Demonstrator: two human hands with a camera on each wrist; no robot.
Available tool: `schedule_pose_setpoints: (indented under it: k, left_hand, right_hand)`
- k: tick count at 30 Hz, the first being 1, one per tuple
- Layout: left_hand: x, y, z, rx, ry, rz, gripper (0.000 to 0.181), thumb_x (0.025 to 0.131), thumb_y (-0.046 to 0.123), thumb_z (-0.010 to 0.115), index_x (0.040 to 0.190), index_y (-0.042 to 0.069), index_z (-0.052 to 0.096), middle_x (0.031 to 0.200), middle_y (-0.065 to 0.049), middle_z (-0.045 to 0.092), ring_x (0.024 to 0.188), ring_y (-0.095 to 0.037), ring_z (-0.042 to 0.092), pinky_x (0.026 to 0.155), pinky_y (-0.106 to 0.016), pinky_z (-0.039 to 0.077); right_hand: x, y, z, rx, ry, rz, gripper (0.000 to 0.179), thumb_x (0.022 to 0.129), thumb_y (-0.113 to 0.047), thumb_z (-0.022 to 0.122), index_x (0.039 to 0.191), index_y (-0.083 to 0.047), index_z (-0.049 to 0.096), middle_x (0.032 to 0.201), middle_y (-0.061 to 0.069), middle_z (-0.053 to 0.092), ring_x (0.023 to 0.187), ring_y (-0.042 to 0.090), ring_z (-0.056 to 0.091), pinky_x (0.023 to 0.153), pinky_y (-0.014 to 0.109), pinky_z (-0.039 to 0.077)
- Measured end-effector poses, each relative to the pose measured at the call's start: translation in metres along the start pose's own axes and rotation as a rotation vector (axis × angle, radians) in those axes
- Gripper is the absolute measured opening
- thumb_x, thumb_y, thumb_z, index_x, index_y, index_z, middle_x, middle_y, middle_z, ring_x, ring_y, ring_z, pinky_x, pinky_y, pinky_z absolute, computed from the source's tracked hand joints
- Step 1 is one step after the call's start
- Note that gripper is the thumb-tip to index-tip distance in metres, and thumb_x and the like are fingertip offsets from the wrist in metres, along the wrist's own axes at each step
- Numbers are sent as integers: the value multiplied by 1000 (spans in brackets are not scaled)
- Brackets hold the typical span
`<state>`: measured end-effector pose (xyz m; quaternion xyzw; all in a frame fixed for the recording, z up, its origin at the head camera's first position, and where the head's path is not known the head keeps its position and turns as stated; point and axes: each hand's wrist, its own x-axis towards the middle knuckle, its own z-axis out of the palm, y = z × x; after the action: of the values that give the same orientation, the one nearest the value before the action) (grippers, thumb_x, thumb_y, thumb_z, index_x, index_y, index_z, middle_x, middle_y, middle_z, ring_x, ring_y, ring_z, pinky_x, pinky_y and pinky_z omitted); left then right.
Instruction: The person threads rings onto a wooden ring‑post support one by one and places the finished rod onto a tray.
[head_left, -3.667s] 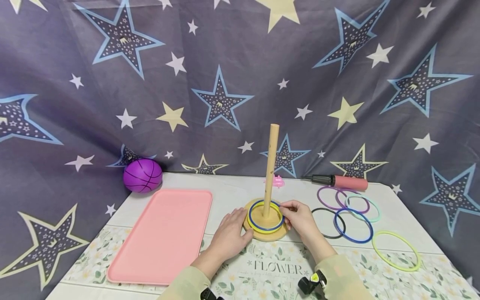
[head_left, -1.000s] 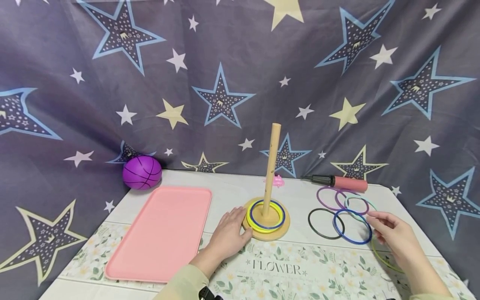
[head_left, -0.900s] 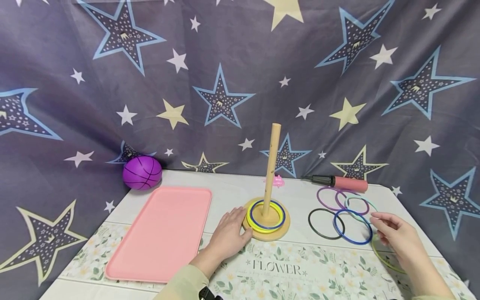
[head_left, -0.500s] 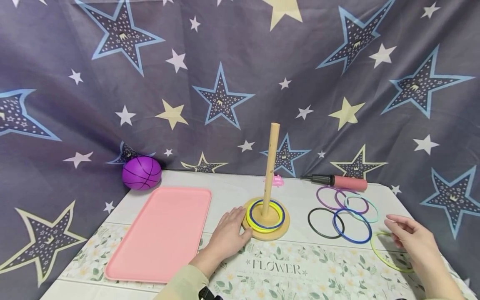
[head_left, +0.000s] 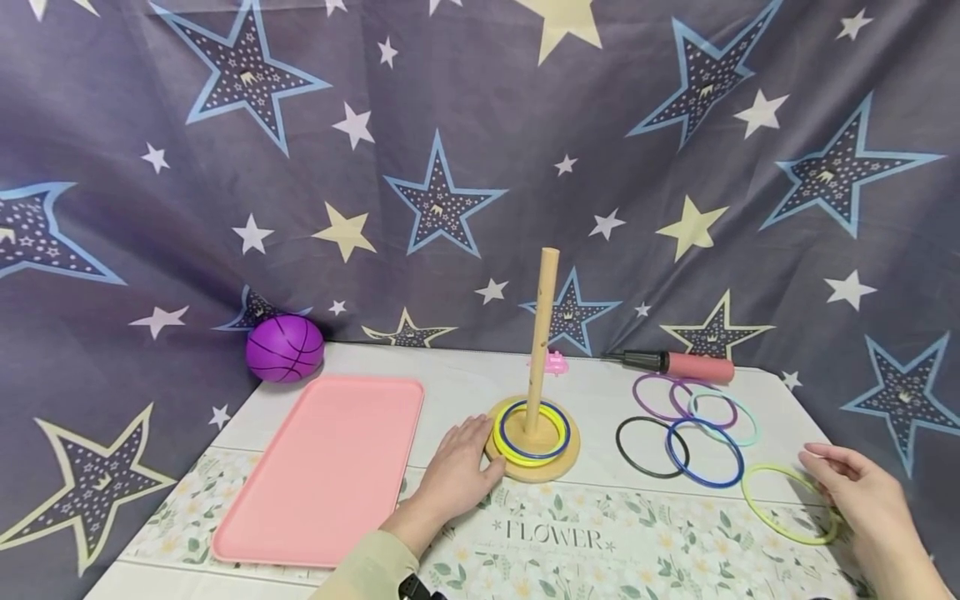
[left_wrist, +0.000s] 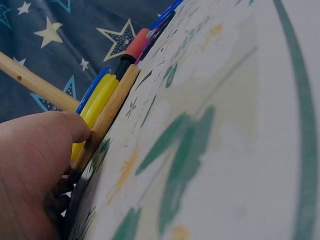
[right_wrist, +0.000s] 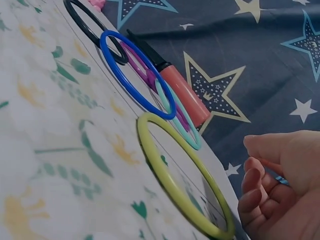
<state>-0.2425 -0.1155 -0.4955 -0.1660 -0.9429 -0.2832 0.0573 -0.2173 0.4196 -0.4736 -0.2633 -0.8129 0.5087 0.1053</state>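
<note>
A wooden post (head_left: 543, 333) rises from a round wooden base (head_left: 534, 472) in the middle of the table. Around its foot lie yellow rings (head_left: 517, 457) with a blue ring (left_wrist: 92, 90) on top. My left hand (head_left: 453, 475) lies along the base's left side, its fingers fairly straight and its thumb at the front edge. My right hand (head_left: 862, 492) hovers at the far right, fingers loosely bent with nothing between them. Its fingertips overlap the edge of a yellow-green ring (right_wrist: 185, 192) in the head view; in the right wrist view they are apart.
Left of the post lies a pink tray (head_left: 322, 475), with a purple ball (head_left: 285, 348) behind it. On the right are a black ring (head_left: 619, 446), a blue ring (head_left: 738, 454), purple rings (head_left: 637, 396) and a turquoise ring (head_left: 754, 425). Behind them lies a pump (head_left: 701, 367).
My right hand has let go of the blue ring at the post and moved right, past the loose rings, to the yellow-green one. My left hand has stayed beside the base.
</note>
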Motion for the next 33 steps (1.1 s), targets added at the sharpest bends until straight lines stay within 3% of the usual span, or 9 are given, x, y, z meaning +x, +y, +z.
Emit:
schedule_pose_setpoints:
  k: [8,13,20,25,28,33]
  left_hand:
    - [0,0,1,-2,2,5,69,106,30,63,163,-7,47,169,-24,46,162,-41,36,135,-56,21]
    - [-1,0,2,-1,0,1,69,106,30,63,163,-6,47,169,-24,46,162,-41,36,136,-56,21]
    - [-1,0,2,-2,-2,0,69,106,30,62,163,-6,46,169,-23,46,162,-40,35,136,-55,20]
    - [0,0,2,3,-2,1,69,107,31,62,163,-6,46,170,-23,45,162,-40,35,136,-55,20]
    - [1,-1,2,4,-2,1,69,107,31,62,164,-6,46,170,-23,45,162,-40,35,136,-55,20]
    - [1,-2,2,1,-3,-3,70,107,31,62,164,-5,45,170,-23,45,162,-40,34,136,-55,20]
  right_hand:
    - [4,8,-7,-52,17,26,61,110,-34,67,153,7,54,88,-21,60,77,4,59,59,24,53]
    - [5,14,-9,-79,10,22,62,110,-36,67,153,7,54,89,-15,61,77,7,59,59,26,53]
    - [7,19,-6,-162,16,21,60,110,-31,68,152,9,54,100,4,63,82,13,57,56,23,50]
    - [10,24,-8,-211,15,-2,58,110,-30,69,151,10,56,100,7,64,88,20,57,56,23,49]
    - [11,26,-9,-234,-1,-6,59,109,-30,70,150,10,56,103,10,65,95,27,58,59,27,51]
    - [12,27,-9,-269,-39,-27,61,109,-32,70,149,12,56,109,21,69,108,41,60,76,44,56]
